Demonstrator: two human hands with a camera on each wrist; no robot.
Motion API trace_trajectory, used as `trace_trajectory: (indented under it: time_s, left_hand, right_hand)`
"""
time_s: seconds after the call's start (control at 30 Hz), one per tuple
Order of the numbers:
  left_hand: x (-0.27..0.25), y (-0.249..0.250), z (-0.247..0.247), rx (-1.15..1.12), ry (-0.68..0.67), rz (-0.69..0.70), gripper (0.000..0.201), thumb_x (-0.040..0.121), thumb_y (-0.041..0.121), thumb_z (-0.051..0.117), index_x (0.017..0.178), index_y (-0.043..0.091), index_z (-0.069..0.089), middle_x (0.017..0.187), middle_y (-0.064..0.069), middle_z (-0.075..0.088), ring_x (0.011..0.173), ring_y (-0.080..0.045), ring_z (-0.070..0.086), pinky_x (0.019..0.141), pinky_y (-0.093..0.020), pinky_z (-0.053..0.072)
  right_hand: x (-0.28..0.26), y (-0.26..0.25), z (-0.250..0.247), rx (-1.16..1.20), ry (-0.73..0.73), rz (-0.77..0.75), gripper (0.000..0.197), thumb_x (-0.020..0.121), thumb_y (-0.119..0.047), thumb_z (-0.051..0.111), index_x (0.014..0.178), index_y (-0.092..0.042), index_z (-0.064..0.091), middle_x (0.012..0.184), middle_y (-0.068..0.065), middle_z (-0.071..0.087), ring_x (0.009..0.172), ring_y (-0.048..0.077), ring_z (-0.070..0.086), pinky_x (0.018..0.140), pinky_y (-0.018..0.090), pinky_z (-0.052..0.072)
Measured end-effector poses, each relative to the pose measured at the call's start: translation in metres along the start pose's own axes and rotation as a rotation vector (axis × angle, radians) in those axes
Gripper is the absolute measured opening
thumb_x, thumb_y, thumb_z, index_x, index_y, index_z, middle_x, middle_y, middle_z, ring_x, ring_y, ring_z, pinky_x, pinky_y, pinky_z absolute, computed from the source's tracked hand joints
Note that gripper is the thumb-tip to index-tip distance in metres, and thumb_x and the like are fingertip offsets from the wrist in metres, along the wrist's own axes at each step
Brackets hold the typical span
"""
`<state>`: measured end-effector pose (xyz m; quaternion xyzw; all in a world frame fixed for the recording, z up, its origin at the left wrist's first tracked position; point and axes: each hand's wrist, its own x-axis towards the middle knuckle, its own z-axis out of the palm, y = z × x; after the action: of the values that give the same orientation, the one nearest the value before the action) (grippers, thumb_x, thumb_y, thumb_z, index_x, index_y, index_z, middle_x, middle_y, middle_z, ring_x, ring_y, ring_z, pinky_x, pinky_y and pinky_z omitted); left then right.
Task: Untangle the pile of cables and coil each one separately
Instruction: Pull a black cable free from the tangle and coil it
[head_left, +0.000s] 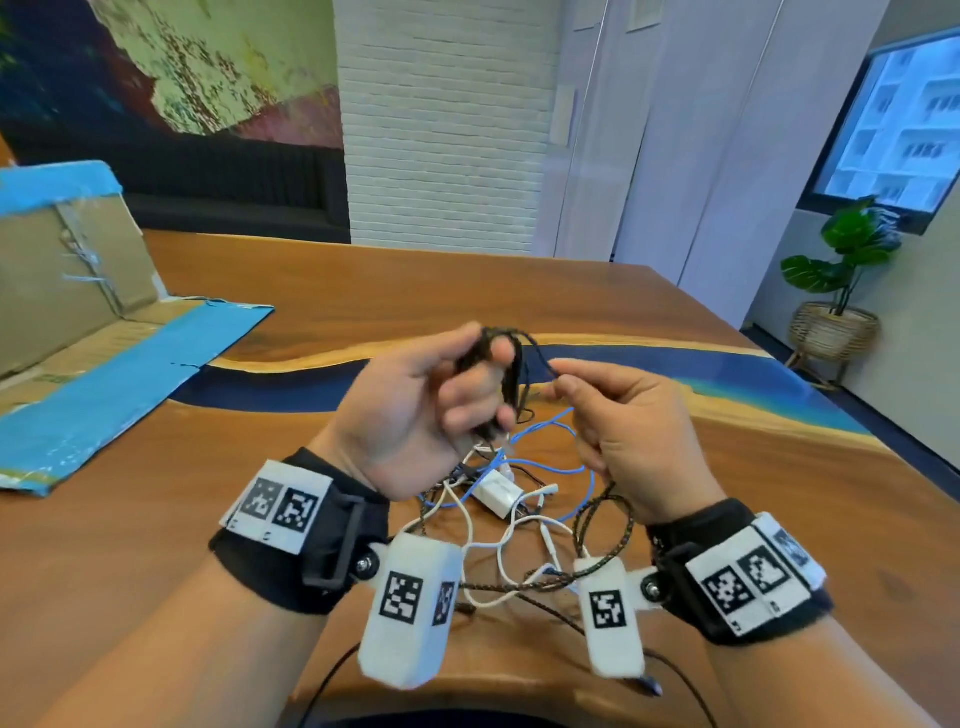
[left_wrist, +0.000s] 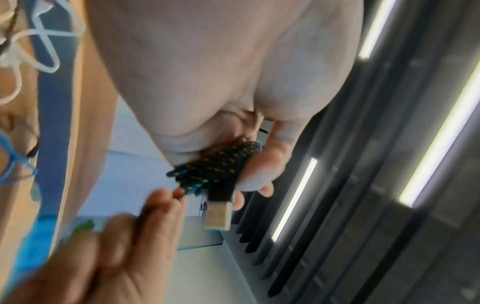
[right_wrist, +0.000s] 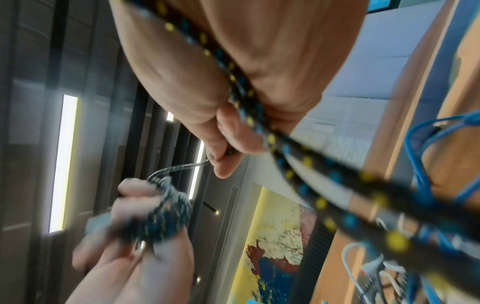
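Head view: left hand (head_left: 431, 410) grips a tight coil of black braided cable (head_left: 501, 374) above the wooden table (head_left: 727, 519); right hand (head_left: 623, 431) pinches its loose strand. Smooth white and blue cables (head_left: 519, 493) lie tangled on the table beneath both hands.

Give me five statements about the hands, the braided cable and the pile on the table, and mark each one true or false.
1. The left hand holds a coiled bundle of the braided cable. True.
2. The right hand is empty and lies flat on the table. False: raised, it pinches a strand of the braided cable.
3. A blue cable lies in the pile on the table. True.
4. The white charger is in the left hand's grip. False: it lies in the pile.
5. All cables are already coiled. False: white cables and the blue cable lie tangled.
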<state>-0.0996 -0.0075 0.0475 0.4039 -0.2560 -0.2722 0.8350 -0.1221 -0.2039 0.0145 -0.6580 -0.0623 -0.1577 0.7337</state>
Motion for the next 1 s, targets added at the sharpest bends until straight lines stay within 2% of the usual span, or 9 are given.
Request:
trace_trajectory:
  time_s: [0.1,0.17,0.23,0.33,0.4,0.47,0.57,0.8,1.0]
  left_hand:
    - [0.004,-0.002,0.005,-0.239,0.053,0.151,0.047,0.097,0.023,0.045,0.129,-0.006,0.062,0.089,-0.007,0.069,0.085,-0.023,0.071,0.092,-0.036,0.058]
    - [0.009,-0.004,0.008,-0.200,0.145,0.219,0.048,0.100,0.020,0.043,0.141,-0.005,0.048,0.113,-0.015,0.072,0.112,-0.030,0.070,0.096,-0.038,0.058]
    - [0.013,-0.003,0.005,-0.023,0.280,0.258,0.042,0.105,0.017,0.041,0.143,-0.002,0.042,0.121,-0.018,0.070,0.121,-0.030,0.066,0.100,-0.041,0.052]
    - [0.012,-0.003,-0.003,0.511,0.414,0.215,0.032,0.097,0.024,0.059,0.123,0.006,0.064,0.124,-0.006,0.072,0.118,-0.018,0.067,0.108,-0.033,0.044]
    - [0.008,-0.003,-0.005,0.818,0.364,0.085,0.025,0.097,0.032,0.064,0.113,0.013,0.070,0.113,0.002,0.074,0.105,-0.008,0.067,0.090,-0.017,0.050]
    - [0.005,-0.004,-0.007,0.979,0.249,-0.032,0.026,0.102,0.038,0.058,0.106,0.013,0.068,0.086,0.005,0.074,0.081,-0.008,0.065,0.072,-0.019,0.051]
    - [0.003,0.001,-0.016,1.226,0.155,-0.104,0.041,0.095,0.054,0.063,0.092,0.013,0.066,0.071,0.002,0.064,0.066,-0.011,0.057,0.066,-0.030,0.045]
    - [0.006,0.005,-0.029,1.131,0.417,0.157,0.032,0.099,0.032,0.064,0.077,0.011,0.056,0.064,-0.004,0.045,0.057,-0.016,0.039,0.058,-0.033,0.032]
    - [0.006,0.018,-0.039,1.024,0.602,0.341,0.030,0.101,0.029,0.062,0.082,0.007,0.062,0.066,-0.004,0.043,0.063,-0.017,0.043,0.063,-0.035,0.040]
  right_hand:
    - [-0.007,0.012,0.016,-0.124,-0.081,0.056,0.019,0.097,-0.001,0.062,0.109,-0.011,0.074,0.086,0.007,0.077,0.035,0.013,0.036,0.036,0.023,0.037]
    - [-0.017,0.016,0.025,-0.228,-0.214,0.110,0.023,0.096,0.000,0.062,0.115,-0.008,0.073,0.089,0.004,0.078,0.035,0.014,0.042,0.039,0.027,0.043]
    - [-0.027,0.016,0.033,-0.269,-0.342,0.149,0.025,0.098,0.002,0.059,0.117,-0.009,0.071,0.085,0.001,0.076,0.035,0.012,0.046,0.047,0.035,0.048]
    - [-0.029,0.007,0.035,-0.270,-0.390,0.139,0.019,0.098,0.002,0.058,0.110,-0.004,0.072,0.079,0.002,0.074,0.037,0.012,0.047,0.054,0.045,0.052]
    - [-0.023,-0.001,0.030,-0.201,-0.350,0.098,0.020,0.097,0.004,0.059,0.109,-0.003,0.073,0.077,0.006,0.072,0.039,0.013,0.043,0.048,0.036,0.055]
    - [-0.016,-0.009,0.021,-0.091,-0.284,0.082,0.025,0.096,0.007,0.058,0.113,-0.004,0.074,0.072,0.010,0.068,0.042,0.014,0.041,0.046,0.030,0.053]
    - [-0.009,-0.015,0.007,0.054,-0.217,0.112,0.035,0.096,0.010,0.055,0.120,-0.008,0.071,0.067,0.012,0.062,0.045,0.016,0.049,0.051,0.028,0.053]
    - [-0.017,-0.006,0.005,0.040,-0.278,0.209,0.038,0.092,0.011,0.060,0.122,-0.011,0.068,0.113,0.018,0.074,0.072,0.024,0.067,0.041,0.027,0.052]
    - [-0.024,0.005,-0.004,0.011,-0.386,0.239,0.055,0.091,0.012,0.061,0.135,-0.020,0.060,0.100,0.016,0.073,0.053,0.027,0.060,0.051,0.035,0.056]
